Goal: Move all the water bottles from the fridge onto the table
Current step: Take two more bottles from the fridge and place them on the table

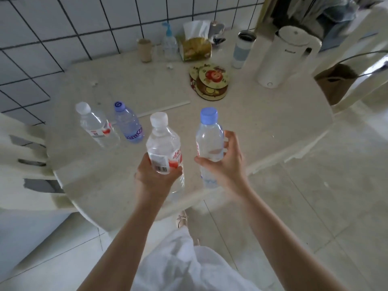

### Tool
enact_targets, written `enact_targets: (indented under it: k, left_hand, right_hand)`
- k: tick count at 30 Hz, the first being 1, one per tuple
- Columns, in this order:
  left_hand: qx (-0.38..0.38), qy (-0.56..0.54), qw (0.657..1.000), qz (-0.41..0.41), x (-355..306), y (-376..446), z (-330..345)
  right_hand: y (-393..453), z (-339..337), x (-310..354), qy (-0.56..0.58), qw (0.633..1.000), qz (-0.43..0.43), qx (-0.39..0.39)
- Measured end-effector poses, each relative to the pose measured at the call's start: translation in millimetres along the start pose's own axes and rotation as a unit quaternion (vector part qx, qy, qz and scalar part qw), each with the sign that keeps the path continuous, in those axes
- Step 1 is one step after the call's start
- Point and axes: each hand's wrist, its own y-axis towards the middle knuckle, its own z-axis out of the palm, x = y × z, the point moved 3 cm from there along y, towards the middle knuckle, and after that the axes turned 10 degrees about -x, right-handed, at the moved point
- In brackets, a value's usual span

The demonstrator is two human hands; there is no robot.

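Note:
My left hand (154,177) grips a clear water bottle with a white cap and red label (163,143) around its lower body, held upright over the near part of the round beige table (262,122). My right hand (224,164) grips a second clear bottle with a blue cap (210,137), also upright above the table. Two more bottles stand on the table to the left: a white-capped one with a red label (94,124) and a blue-capped one with a purple label (128,124). The fridge is out of view.
At the back of the table stand a white kettle (285,55), a tumbler (243,49), a tissue box (196,47), a pump bottle (169,43) and stacked coasters (210,80). White chairs flank the table left (23,156) and right (361,66). A tiled wall lies behind.

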Motion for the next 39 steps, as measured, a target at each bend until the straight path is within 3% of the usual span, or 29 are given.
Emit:
enact_targets:
  k: [8, 21, 25, 31, 39]
  left_hand:
    - [-0.019, 0.077, 0.997, -0.012, -3, 96, 45]
    - [-0.111, 0.027, 0.992, -0.059, 33, 188, 117]
    - [-0.136, 0.065, 0.986, -0.069, 48, 204, 132]
    - [-0.212, 0.033, 0.973, -0.086, 46, 217, 132]
    - [-0.211, 0.062, 0.974, -0.062, 55, 226, 136]
  right_hand:
    - [90, 58, 19, -0.039, 0.999, -0.023, 0.026]
    - [191, 142, 6, -0.026, 0.998, -0.025, 0.043]
    - [216, 159, -4, -0.029, 0.996, -0.032, 0.084]
    - [245, 186, -17, -0.046, 0.984, -0.049, 0.165]
    - [260, 197, -26, -0.060, 0.974, -0.114, 0.188]
